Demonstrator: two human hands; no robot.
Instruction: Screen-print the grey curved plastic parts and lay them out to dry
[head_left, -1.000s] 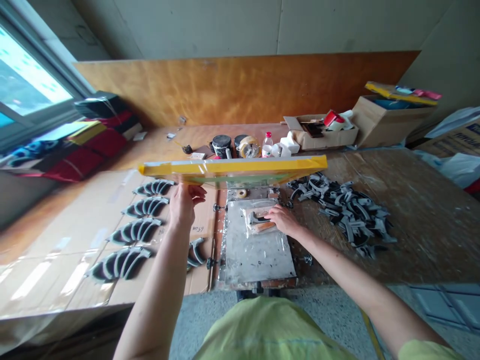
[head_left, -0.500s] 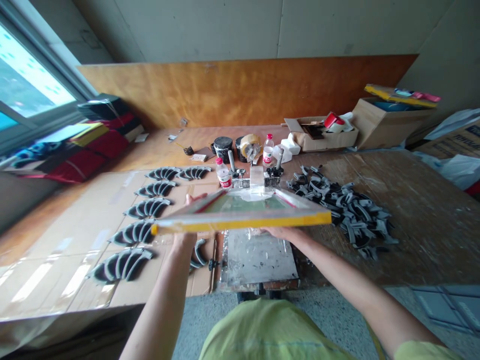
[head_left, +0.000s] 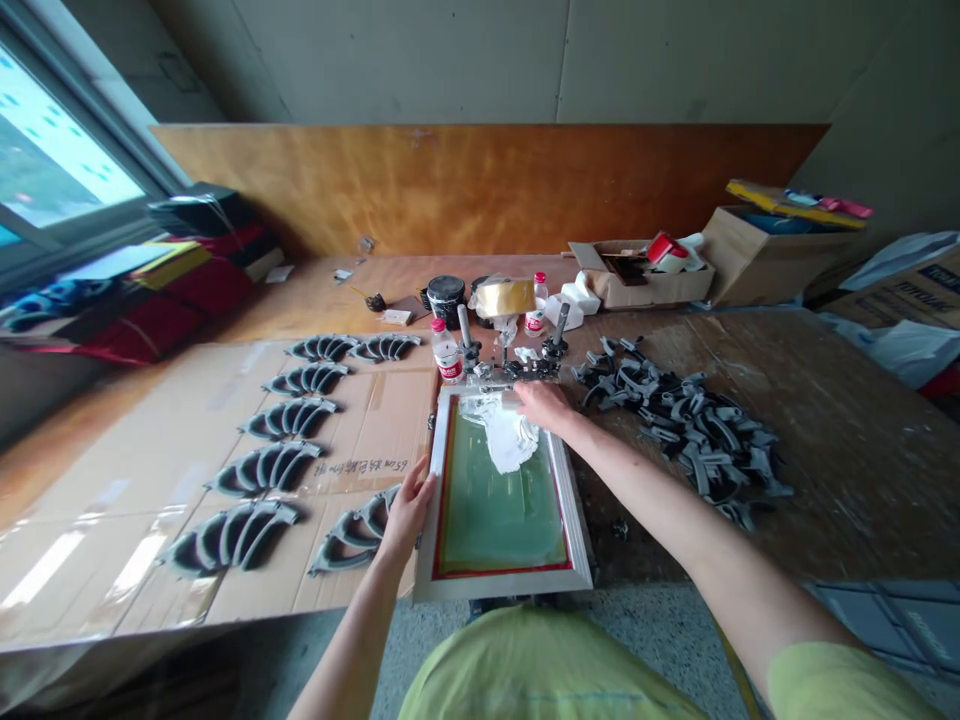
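Note:
A screen-printing frame with a green mesh lies flat in front of me. White ink is spread over the far part of its mesh. My left hand grips the frame's left rim, with its thumb along the edge. At the far end, my right hand is closed on a pale squeegee, which it partly hides. Just beyond is the metal hinge clamp. Grey curved plastic parts lie on the cardboard beside my left hand. The plate under the frame is hidden.
Rows of grey curved parts lie on cardboard at left. A heap of similar parts is at right. Behind the clamp stand bottles, a black tub and a tape roll. An open carton sits back right.
The raised frame has come down flat, covering the metal plate. My right hand has moved from under the frame to the squeegee at the far end. My left hand stays on the left rim.

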